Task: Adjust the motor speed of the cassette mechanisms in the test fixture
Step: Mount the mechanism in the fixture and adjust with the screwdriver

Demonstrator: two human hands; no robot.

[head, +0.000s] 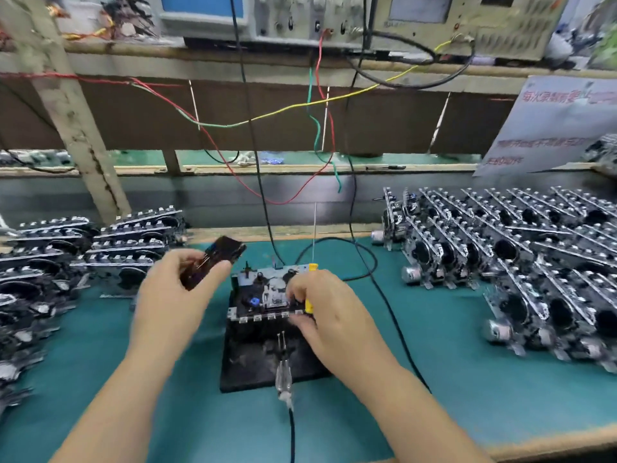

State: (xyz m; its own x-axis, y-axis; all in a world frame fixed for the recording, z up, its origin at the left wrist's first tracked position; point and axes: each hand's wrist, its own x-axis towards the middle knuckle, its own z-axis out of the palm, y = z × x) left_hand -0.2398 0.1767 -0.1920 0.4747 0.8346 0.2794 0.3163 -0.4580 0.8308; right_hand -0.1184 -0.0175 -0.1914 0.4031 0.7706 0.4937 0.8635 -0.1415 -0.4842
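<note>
The bench mat (467, 379) is matt teal, seemingly rubber. The cassette mechanisms (534, 262) show shiny metal and black plastic. The fixture base (253, 362) is dull black; the screwdriver handle (310, 304) glossy yellow plastic.

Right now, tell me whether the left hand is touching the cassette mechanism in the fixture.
Apart. The head view shows the left hand gripping a dark cassette, raised left of the cassette mechanism, with green mat visible between.

Test fixture (267, 362) centred on mat (467, 379); cassette mechanism (263, 295) on it; mechanism stacks left (66, 255) and right (517, 255)
</note>
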